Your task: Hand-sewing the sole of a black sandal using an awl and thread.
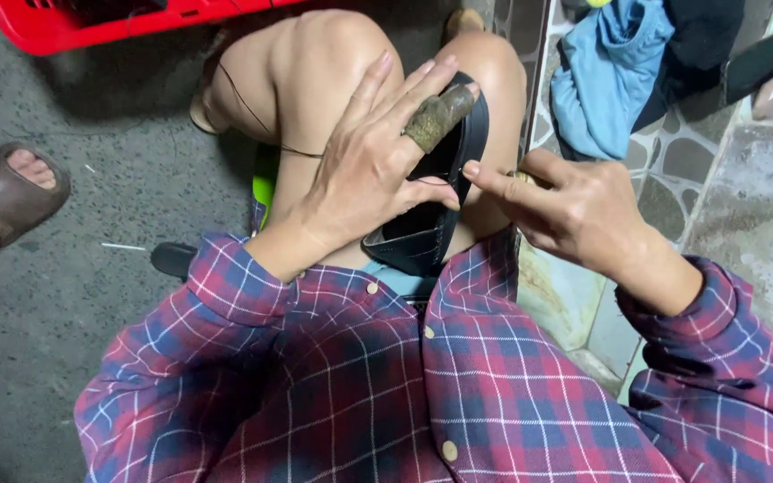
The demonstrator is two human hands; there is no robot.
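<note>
A black shoe (422, 234) lies on my lap between my bare knees, its opening facing up. My left hand (373, 165) rests flat over it with fingers spread; the forefinger wears a worn brownish fingertip guard (438, 117). My right hand (565, 210) is just right of the shoe, forefinger pointing at its edge, fingers pinched on a small object that is mostly hidden. A thin dark thread (252, 112) runs across my left knee toward the shoe.
A red plastic crate (91, 22) stands at the top left on the grey concrete floor. Another person's foot in a brown sandal (11, 192) is at the left. Blue and dark cloth (619, 72) lies on the tiled ledge at the upper right.
</note>
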